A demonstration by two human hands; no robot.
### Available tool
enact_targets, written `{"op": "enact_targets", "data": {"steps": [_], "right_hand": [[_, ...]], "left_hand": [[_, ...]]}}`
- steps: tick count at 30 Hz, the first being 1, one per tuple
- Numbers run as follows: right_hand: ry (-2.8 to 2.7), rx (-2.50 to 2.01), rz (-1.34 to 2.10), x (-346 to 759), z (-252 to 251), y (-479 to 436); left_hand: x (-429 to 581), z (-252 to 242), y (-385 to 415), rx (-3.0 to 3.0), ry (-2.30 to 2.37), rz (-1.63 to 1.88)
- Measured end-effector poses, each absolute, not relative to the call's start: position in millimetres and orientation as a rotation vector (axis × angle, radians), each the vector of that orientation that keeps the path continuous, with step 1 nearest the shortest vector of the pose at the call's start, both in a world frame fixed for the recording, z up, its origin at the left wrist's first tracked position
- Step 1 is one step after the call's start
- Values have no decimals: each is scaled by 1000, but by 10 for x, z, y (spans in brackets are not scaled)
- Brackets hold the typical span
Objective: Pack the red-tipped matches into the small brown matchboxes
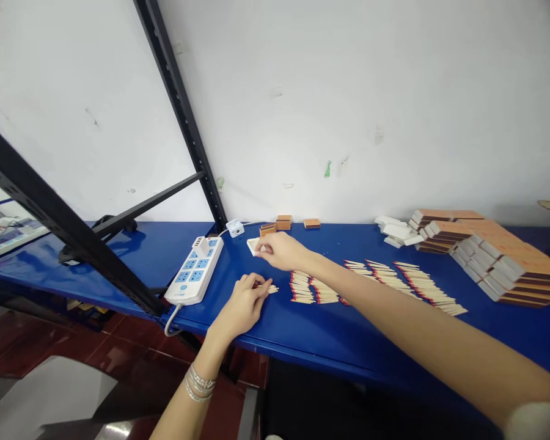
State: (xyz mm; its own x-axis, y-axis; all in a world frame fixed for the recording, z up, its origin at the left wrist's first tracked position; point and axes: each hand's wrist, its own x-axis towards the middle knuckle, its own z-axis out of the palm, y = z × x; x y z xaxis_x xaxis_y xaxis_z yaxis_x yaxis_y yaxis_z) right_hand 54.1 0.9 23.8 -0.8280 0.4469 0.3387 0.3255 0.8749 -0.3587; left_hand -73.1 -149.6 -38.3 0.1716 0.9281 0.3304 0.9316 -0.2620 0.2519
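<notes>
My left hand (249,301) is closed around a small bunch of matches (273,289), whose pale ends stick out to the right of the fingers. Just beyond it, my right hand (282,250) pinches a white matchbox tray (252,245) by its near side, its inside partly hidden by the fingers. Rows of red-tipped matches (302,288) lie on the blue table to the right, and my right forearm crosses over part of them. Behind the right hand, a few brown matchboxes (283,222) sit near the wall.
A white power strip (195,272) with a plug lies left of my hands, beside a black shelf post (183,104). White trays (398,231) are heaped at the back right, next to stacked matchboxes (508,256). The blue table's front edge (302,356) runs below my hands.
</notes>
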Motion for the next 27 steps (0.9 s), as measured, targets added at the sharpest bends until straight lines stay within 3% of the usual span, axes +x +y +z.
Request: {"op": "enact_targets", "data": {"steps": [3,9,16,27], "right_hand": [[-2669,-519,574,1257,232,-326],[-2887,-500,442,2134,51,-885],[-2775,-587,647,2167,-1,-848],[-2682,-658,564,1795,95,-839]], "left_hand": [[-770,-350,-1534,-2417,-1911,-570],[-770,-330,-1525,-2473,-1828,-555],[-592,-232,-1601,-2656,-1704,-518],[-528,-255,-1649,-2644,-1709,-555]]}}
